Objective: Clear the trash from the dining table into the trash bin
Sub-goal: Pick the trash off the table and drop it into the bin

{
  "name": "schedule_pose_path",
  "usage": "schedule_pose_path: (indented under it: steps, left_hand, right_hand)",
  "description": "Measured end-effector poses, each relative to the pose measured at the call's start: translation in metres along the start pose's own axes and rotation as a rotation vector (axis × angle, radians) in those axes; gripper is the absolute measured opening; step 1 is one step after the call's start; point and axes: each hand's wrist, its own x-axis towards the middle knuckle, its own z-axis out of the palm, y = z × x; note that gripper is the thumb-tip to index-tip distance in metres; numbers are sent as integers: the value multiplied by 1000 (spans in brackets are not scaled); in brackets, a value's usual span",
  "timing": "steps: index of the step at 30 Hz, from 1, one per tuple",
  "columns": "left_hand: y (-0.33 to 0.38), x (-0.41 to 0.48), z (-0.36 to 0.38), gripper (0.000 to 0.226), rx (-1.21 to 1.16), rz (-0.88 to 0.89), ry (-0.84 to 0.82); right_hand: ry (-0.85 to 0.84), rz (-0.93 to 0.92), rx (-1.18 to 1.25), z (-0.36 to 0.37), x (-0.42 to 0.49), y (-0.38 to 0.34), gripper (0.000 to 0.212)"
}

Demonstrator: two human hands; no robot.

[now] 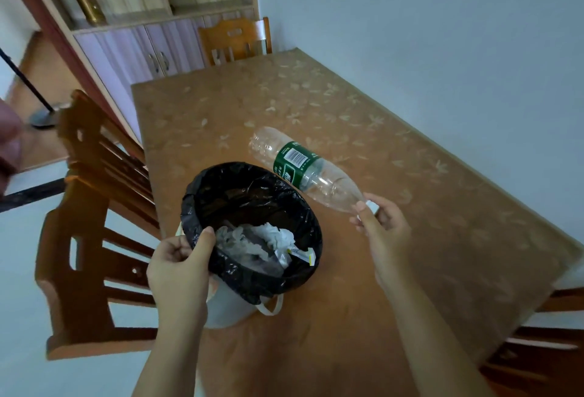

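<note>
Binning step: right hand (pixel 384 226) pinches empty plastic bottle (pixel 300 166) at cap, just right of trash bin (pixel 252 229); left hand (pixel 180 257) grips bin rim. Next: lift bottle, tip in.

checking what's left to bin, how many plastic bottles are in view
1. The clear plastic bottle with a green label lies over the table, its capped end held by the right hand, beside the trash bin. Others could be hidden under the bin's trash.
</note>
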Motion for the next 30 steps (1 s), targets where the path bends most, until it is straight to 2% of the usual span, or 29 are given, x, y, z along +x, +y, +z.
schedule_pose_path:
  steps: [16, 21, 23, 26, 30]
  left_hand:
    - [4, -15, -48, 31, -2, 7, 64]
    - [8, -23, -53, 28, -4, 16, 82]
    - [9, -26, -55, 26, -15, 22, 89]
    - [9, -32, -59, 25, -12, 19, 103]
    - [11, -41, -68, 27, -49, -16, 140]
  right_hand:
    - [-442, -66, -78, 40, -31, -15, 34]
    - [-730, -70, -267, 42, -38, -27, 29]
    - [-789, -73, -289, 37, -39, -30, 23]
    - [-736, -112, -288, 29, -39, -31, 18]
    - [-591, -156, -351, 18, -36, -23, 22]
